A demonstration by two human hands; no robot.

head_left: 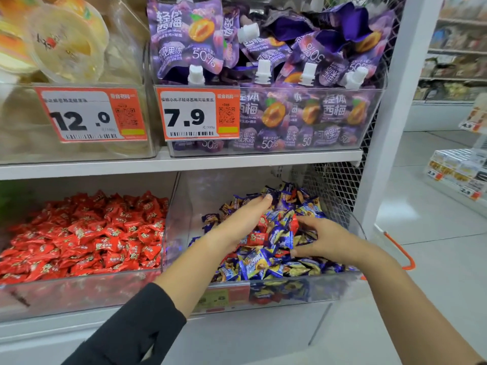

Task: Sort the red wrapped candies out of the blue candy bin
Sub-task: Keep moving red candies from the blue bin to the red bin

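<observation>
A clear bin (303, 288) on the lower shelf holds a heap of blue wrapped candies (266, 262). A few red wrapped candies (257, 238) lie among them, between my two hands. My left hand (242, 219) rests flat on the heap with straight fingers reaching toward the back of the bin. My right hand (324, 239) hovers over the right side of the heap, fingers spread and relaxed, thumb touching the candies near a red one (293, 225). Neither hand grips anything that I can see.
To the left stands a clear bin full of red wrapped candies (87, 233). The upper shelf (184, 162) carries purple jelly pouches (290, 75) and fruit cups (66, 43). An orange basket handle (400, 251) shows at right, before an open aisle.
</observation>
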